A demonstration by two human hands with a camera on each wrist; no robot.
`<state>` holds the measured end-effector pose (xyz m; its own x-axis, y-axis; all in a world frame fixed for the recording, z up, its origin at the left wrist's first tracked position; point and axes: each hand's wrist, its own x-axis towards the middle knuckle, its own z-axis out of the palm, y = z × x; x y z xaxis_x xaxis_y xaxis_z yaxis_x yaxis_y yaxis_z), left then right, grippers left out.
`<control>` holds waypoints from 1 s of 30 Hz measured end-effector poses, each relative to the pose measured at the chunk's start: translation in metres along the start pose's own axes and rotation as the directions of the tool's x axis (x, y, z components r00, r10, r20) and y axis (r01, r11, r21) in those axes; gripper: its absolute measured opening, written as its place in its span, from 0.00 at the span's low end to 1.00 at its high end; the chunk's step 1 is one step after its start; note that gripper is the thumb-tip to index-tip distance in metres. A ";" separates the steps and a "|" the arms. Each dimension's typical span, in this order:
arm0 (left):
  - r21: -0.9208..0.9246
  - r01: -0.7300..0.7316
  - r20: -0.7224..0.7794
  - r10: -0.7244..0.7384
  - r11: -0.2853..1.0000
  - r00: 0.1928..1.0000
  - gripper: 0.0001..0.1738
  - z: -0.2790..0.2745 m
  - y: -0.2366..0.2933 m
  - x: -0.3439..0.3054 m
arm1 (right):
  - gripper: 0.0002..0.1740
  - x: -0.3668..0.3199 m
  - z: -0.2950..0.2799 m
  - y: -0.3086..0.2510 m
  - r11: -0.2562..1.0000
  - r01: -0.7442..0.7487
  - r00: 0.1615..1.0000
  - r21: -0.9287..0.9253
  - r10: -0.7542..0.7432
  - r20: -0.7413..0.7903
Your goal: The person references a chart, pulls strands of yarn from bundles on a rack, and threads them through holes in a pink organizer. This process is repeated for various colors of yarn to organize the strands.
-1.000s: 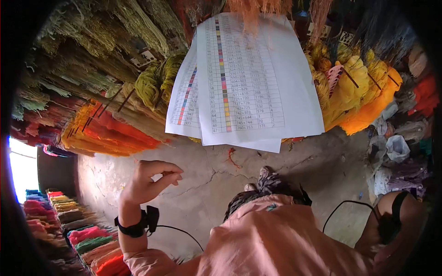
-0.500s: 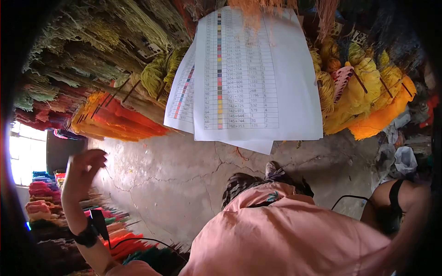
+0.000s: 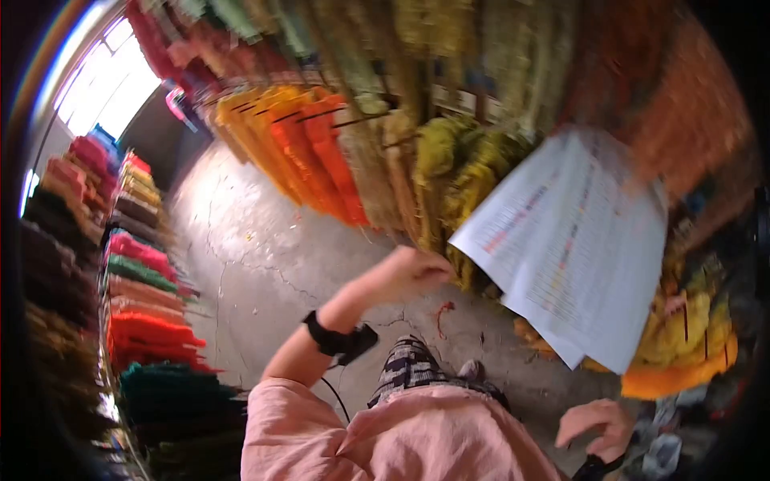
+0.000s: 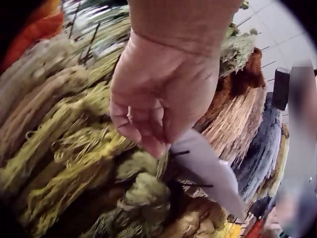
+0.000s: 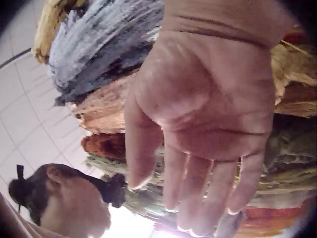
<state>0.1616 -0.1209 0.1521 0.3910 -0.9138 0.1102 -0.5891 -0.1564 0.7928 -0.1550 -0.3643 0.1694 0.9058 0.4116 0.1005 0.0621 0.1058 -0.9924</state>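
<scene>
My left hand (image 3: 405, 274), loosely bent at the fingers with nothing between them, hovers below a yellow-green yarn skein (image 3: 437, 152) in the head view. Just right of it hang overlapping white paper sheets (image 3: 589, 264) printed with number tables and small colour squares. The left wrist view has that hand in front of the yellow-green skeins (image 4: 64, 168), the paper (image 4: 210, 168) beyond its fingertips. At the lower right of the head view is my right hand (image 3: 597, 425), apart from the yarn. Its palm shows in the right wrist view, the fingers extended and holding nothing.
Orange skeins (image 3: 297, 144) hang on dark pegs to the left of the papers, yellow ones (image 3: 682, 321) to their right. Folded coloured yarn (image 3: 152, 329) is stacked along the left side. A red yarn scrap (image 3: 441, 317) lies on the cracked floor (image 3: 233, 232).
The head view has turned left, so papers and skeins sit farther right. My left hand has come from the far left toward the yellow-green skeins. My right hand now shows at lower right.
</scene>
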 end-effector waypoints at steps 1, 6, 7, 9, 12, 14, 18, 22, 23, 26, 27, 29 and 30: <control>-0.029 0.019 -0.001 -0.019 0.999 1.000 0.08 0.006 -0.008 -0.003 | 0.22 0.009 0.000 0.013 0.990 -0.126 0.992 0.058 0.127 -0.011; -0.074 0.020 -0.175 -0.033 0.997 0.984 0.07 -0.026 -0.079 -0.023 | 0.17 0.096 0.019 0.046 0.888 -0.338 0.897 0.311 0.404 -0.181; -0.130 0.074 -0.239 -0.104 0.989 0.965 0.07 -0.039 -0.096 -0.029 | 0.14 0.119 0.018 0.056 0.907 -0.284 0.933 0.311 0.336 -0.128; -0.280 0.096 -0.370 -0.200 0.955 0.907 0.07 -0.067 -0.146 -0.041 | 0.13 0.171 0.023 0.074 0.916 -0.282 0.920 0.286 0.343 -0.191; -0.419 0.053 -0.520 -0.287 0.906 0.805 0.07 -0.121 -0.217 -0.066 | 0.10 0.265 0.036 0.094 0.935 -0.274 0.916 0.226 0.325 -0.234; -0.362 0.094 -0.616 -0.314 0.927 0.723 0.06 -0.163 -0.253 -0.083 | 0.09 0.332 0.051 0.102 0.939 -0.266 0.916 0.217 0.317 -0.245; -0.326 -0.031 -0.763 -0.244 0.945 0.598 0.16 -0.222 -0.318 -0.086 | 0.07 0.434 0.069 0.098 0.934 -0.346 0.903 0.088 0.357 -0.238; -0.172 0.084 -0.785 -0.188 0.981 0.590 0.27 -0.280 -0.316 -0.067 | 0.07 0.497 0.075 0.100 0.934 -0.324 0.903 0.153 0.354 -0.245; -0.126 0.092 -0.797 -0.156 0.988 0.583 0.29 -0.287 -0.316 -0.060 | 0.07 0.508 0.073 0.104 0.937 -0.312 0.903 0.157 0.344 -0.256; -0.004 0.082 -0.815 -0.051 0.997 0.577 0.35 -0.292 -0.335 -0.039 | 0.07 0.537 0.065 0.110 0.939 -0.333 0.902 0.089 0.344 -0.261; 0.044 0.082 -0.820 -0.011 0.996 0.572 0.37 -0.293 -0.341 -0.035 | 0.07 0.548 0.061 0.110 0.938 -0.337 0.906 0.083 0.347 -0.242; -0.003 0.118 -0.772 -0.077 0.993 0.631 0.40 -0.289 -0.347 -0.033 | 0.07 0.567 0.052 0.113 0.923 -0.370 0.898 0.104 0.384 -0.215; -0.068 0.090 -0.736 -0.111 0.994 0.668 0.40 -0.290 -0.346 -0.036 | 0.07 0.580 0.046 0.112 0.936 -0.352 0.917 0.015 0.348 -0.194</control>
<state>0.5571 0.0748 0.0477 0.8468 -0.3174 0.4269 -0.5021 -0.2121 0.8384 0.3576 -0.0720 0.1201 0.9339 0.2383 -0.2666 -0.2667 -0.0324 -0.9632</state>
